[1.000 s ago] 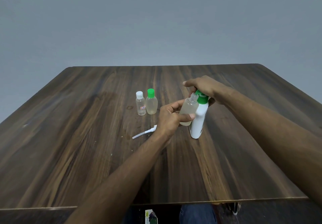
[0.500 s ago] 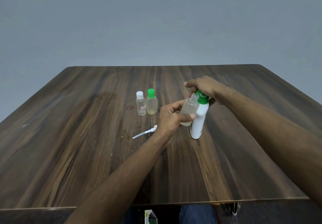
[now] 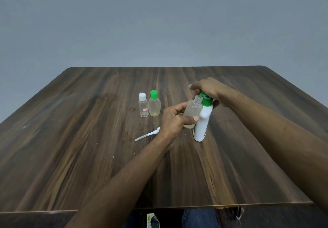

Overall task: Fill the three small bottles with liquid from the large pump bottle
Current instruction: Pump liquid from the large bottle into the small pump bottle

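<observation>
The large white pump bottle with a green pump top stands right of the table's middle. My right hand rests over the pump head, fingers curled round it. My left hand grips an uncapped clear small bottle beside the pump bottle, its open neck under the spout; a little pale liquid lies at its bottom. Two capped small bottles stand to the left: one with a white cap and one with a green cap holding pale liquid.
A white spray cap with a dip tube lies on the dark wooden table near my left wrist. A small green-and-white carton and a knee in blue jeans show below the table's front edge.
</observation>
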{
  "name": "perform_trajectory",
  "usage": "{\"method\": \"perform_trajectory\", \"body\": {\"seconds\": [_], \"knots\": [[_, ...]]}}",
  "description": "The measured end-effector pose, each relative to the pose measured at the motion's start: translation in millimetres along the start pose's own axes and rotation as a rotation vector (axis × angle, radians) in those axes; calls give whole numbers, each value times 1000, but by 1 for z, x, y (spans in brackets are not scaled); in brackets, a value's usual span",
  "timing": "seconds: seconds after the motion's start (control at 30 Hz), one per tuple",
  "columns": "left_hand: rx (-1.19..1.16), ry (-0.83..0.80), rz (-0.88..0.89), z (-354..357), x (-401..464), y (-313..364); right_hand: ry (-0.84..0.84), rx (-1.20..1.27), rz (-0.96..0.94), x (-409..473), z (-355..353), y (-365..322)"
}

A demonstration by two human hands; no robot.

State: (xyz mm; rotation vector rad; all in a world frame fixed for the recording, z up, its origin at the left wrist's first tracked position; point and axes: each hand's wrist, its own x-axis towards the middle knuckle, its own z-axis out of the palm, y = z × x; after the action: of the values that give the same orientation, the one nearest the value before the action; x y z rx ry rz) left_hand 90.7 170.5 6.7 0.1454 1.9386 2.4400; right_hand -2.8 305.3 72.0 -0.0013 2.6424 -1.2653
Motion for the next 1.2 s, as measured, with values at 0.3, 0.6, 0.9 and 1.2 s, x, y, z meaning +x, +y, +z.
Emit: {"method": "perform_trajectory", "body": {"seconds": [0.3, 0.6, 0.9, 1.2], "knots": [[-6, -1, 0, 0, 0, -1, -67, 51, 3, -5, -5, -1], [15, 5, 3, -1, 2, -2, -19, 30, 8, -1, -2, 1], [-5, -3, 5, 0, 0, -1, -53, 69, 19, -4, -4, -1], [2, 10, 0, 0, 0, -1, -52, 58, 19, -5, -5, -1]]}}
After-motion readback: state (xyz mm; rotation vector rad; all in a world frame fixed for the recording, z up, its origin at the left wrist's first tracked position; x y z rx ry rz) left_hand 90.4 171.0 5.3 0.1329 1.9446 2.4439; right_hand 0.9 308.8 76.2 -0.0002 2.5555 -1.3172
